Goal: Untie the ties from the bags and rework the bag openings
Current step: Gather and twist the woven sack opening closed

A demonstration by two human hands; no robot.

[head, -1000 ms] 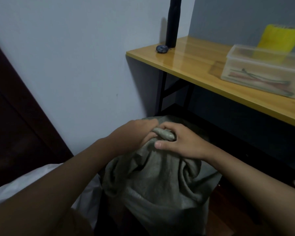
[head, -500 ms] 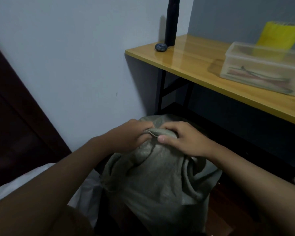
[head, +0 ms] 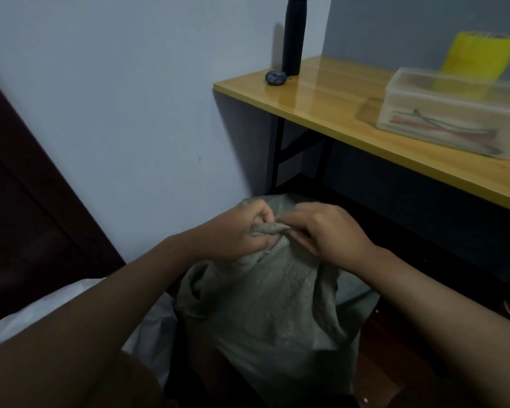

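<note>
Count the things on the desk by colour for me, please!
Black: 1, the tall bottle
Dark blue: 1, the small round thing beside the bottle
Clear: 1, the box
Yellow: 1, the brush behind the box
Total: 4 on the desk

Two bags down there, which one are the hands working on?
The grey-green woven bag: left hand and right hand both pinch its gathered neck. The white bag beside it lies untouched.
</note>
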